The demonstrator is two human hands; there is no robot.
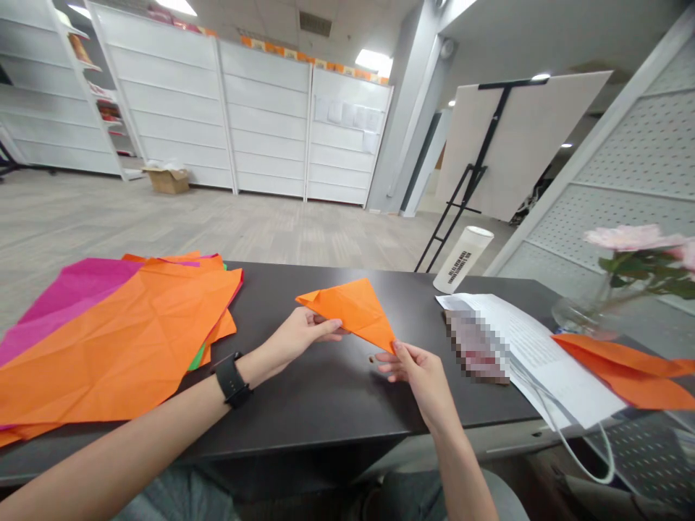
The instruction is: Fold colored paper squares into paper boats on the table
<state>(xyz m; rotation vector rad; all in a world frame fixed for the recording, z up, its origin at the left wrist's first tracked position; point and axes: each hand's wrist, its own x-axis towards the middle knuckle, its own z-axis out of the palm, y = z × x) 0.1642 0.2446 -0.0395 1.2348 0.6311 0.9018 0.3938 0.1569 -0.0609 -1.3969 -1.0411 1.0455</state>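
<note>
A sheet of orange paper (352, 307), folded into a roughly triangular shape, is held a little above the dark table between both hands. My left hand (315, 329) pinches its lower left edge, thumb on top and fingers underneath. At the lower right corner, my right hand (415, 365) grips the paper between thumb and fingertips, its other fingers curled below. A black watch band (232, 380) circles my left wrist. Parts of the fingers under the paper are hidden.
Large creased orange and magenta sheets (124, 333) are piled at the left of the table (304, 412). To the right lie printed white papers (535, 347), a pixelated item (478, 347) and a folded orange piece (624, 369). A white cylinder (463, 259) and a flower vase (583, 315) stand there.
</note>
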